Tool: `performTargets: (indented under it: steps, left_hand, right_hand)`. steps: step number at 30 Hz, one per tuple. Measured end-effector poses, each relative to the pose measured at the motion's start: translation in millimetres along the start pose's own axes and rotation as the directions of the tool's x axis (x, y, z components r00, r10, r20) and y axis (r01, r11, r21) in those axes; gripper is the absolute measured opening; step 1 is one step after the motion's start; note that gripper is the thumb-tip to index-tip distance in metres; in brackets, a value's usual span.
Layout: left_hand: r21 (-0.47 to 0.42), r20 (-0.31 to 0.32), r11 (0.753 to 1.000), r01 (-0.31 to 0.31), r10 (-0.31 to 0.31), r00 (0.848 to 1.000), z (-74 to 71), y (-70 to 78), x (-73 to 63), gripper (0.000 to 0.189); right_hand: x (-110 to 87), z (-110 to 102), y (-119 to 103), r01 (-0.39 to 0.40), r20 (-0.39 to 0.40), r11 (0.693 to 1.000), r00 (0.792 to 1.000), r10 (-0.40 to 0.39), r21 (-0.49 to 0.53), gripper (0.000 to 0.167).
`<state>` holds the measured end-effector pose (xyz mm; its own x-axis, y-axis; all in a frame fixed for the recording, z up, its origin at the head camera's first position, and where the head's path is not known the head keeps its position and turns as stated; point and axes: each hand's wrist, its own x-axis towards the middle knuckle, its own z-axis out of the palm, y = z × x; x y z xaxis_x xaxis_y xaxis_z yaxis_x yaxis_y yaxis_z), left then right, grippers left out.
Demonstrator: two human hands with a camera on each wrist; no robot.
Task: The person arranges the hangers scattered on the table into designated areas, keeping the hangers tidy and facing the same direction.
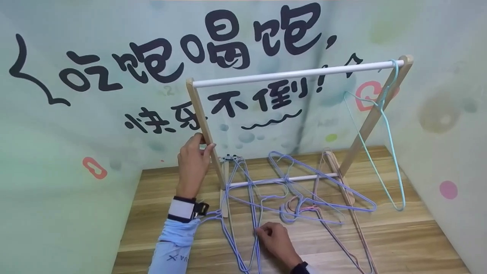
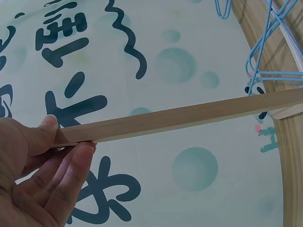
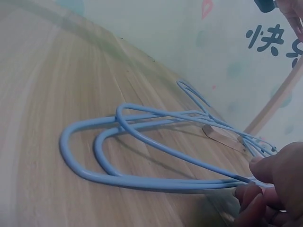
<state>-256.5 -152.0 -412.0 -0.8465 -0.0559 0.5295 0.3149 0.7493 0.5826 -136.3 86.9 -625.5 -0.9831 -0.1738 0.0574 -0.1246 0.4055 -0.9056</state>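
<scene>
My left hand pinches a post, right hand hangers toward the desk's left edge: probably light, springy, best gripped mid-bar

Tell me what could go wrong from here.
The blue hangers pinched by the right hand overlap others, so lifting one might drag its neighbours along.

Hangers also cross the lower bar; a tug could snag there and shift the rack, which the left hand grips by only one post.

The teal hanger hangs by its hook alone, so a jolt might set it swinging.
</scene>
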Motion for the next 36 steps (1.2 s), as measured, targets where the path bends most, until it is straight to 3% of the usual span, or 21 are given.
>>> performTargets:
  steps: [4, 11, 27, 36]
  left_hand:
    - [0.006, 0.0, 1.0, -0.001, 0.001, 1.0, -0.8, 0.4, -0.9, 0.025]
    - [0.011, -0.016, 0.998, -0.056, 0.056, 0.998, -1.1, -0.6, -0.4, 0.027]
    - [-0.003, 0.003, 1.0, 0.003, -0.003, 1.0, -1.0, 0.0, -0.6, 0.025]
    - [-0.01, 0.007, 1.0, -0.001, 0.001, 1.0, -0.6, -0.1, 0.0, 0.026]
  right_hand:
    - [2.6, 2.1, -1.2, -0.008, -0.03, 1.0, 1.0, 0.008, -0.009, 0.017]
    - [9.7, 2.5, -0.3, 0.029, -0.069, 0.999, 0.997, -0.032, -0.044, 0.023]
    - [12.7, 1.4, 0.0, 0.036, -0.077, 0.999, 0.996, -0.037, -0.022, 0.025]
    - [10.6, 1.5, 0.1, 0.09, -0.092, 0.996, 0.992, -0.091, -0.016, 0.027]
